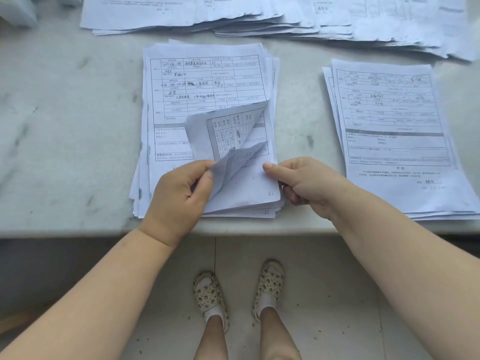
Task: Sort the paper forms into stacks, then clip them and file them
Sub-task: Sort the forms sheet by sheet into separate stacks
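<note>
On the pale tabletop, the middle stack of forms serves as landmark, its long axis running away from the person. At its near edge the left hand pinches the curled-up corner of the top sheet between thumb and fingers. At the stack's near right corner, the right hand pinches the sheets' edge, thumb on top. Right of it lies a second stack; beyond, spread piles are cut off. The print is too small to read.
</note>
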A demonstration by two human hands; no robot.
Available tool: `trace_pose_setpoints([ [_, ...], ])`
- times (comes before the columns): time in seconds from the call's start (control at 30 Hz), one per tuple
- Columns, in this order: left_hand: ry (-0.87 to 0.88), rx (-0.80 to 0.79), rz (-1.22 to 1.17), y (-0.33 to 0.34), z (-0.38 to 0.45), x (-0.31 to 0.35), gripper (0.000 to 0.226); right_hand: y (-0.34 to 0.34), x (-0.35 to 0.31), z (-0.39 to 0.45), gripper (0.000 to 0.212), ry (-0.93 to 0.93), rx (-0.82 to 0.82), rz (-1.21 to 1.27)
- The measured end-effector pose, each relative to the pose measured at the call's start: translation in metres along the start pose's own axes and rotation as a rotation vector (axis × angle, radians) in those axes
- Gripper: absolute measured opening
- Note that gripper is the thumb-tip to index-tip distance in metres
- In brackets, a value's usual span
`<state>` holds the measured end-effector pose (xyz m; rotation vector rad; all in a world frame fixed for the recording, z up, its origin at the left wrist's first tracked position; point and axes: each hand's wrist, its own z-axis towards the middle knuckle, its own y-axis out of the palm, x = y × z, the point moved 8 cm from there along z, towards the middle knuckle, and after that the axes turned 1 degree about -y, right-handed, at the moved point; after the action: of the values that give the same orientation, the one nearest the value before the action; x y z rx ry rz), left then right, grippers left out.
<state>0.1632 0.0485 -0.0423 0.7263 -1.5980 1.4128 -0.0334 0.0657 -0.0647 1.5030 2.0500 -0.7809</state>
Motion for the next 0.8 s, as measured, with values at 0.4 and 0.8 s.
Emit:
trace_pose_setpoints([
  [0.4, -0.155, 0.099, -0.427, -0.007, 0.002, -0.013, 0.060, -0.001, -0.037, 0.020, 0.064, 0.131, -0.084, 0.270],
  [0.8, -0.251, -0.292, -0.222, 0.012, -0.003, -0.002, 0.050, 0.019, -0.024, 0.011, 0.030, 0.154, 0.073, 0.323],
])
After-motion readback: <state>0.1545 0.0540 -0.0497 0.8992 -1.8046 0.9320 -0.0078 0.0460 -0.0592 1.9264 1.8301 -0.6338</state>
